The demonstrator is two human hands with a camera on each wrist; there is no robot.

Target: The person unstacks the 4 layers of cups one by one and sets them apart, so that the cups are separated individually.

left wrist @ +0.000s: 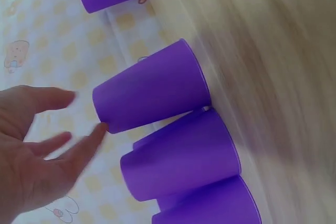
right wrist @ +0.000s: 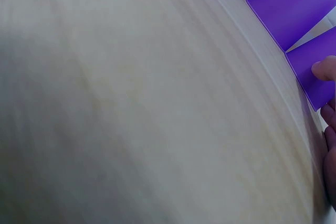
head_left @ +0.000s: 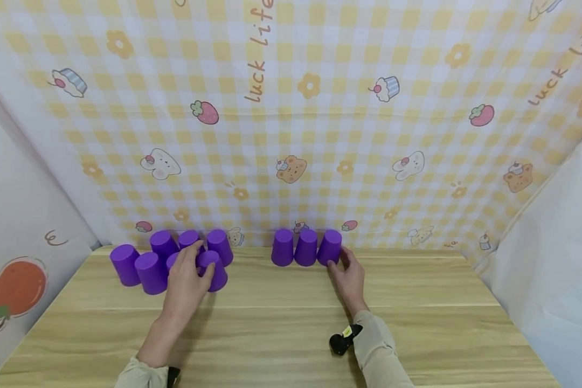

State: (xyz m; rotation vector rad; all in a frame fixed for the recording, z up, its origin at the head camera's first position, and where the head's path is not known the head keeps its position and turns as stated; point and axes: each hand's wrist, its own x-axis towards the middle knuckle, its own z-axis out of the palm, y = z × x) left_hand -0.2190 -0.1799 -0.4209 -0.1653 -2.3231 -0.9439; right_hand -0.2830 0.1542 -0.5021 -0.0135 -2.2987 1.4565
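Observation:
Several purple cups stand upside down in two short rows at the table's left. Over the front row's right-end cup (head_left: pixel 215 274) is my left hand (head_left: pixel 186 280), thumb and fingers spread apart around its top. In the left wrist view, the left hand (left wrist: pixel 42 150) has one fingertip right at the base of that cup (left wrist: pixel 152 87). Three more upside-down cups form a row against the backdrop near the middle. My right hand (head_left: pixel 350 277) grips the rightmost cup (head_left: pixel 330 248) low on its side. In the right wrist view, the thumb lies on this cup's wall (right wrist: pixel 307 64).
A wooden table (head_left: pixel 271 334) carries both groups, with a gap of bare wood between them. Right behind the cups hangs a yellow checked cloth (head_left: pixel 310 129). White cloth walls (head_left: pixel 553 258) border the table's sides. A black wrist device (head_left: pixel 341 342) sits at the right sleeve.

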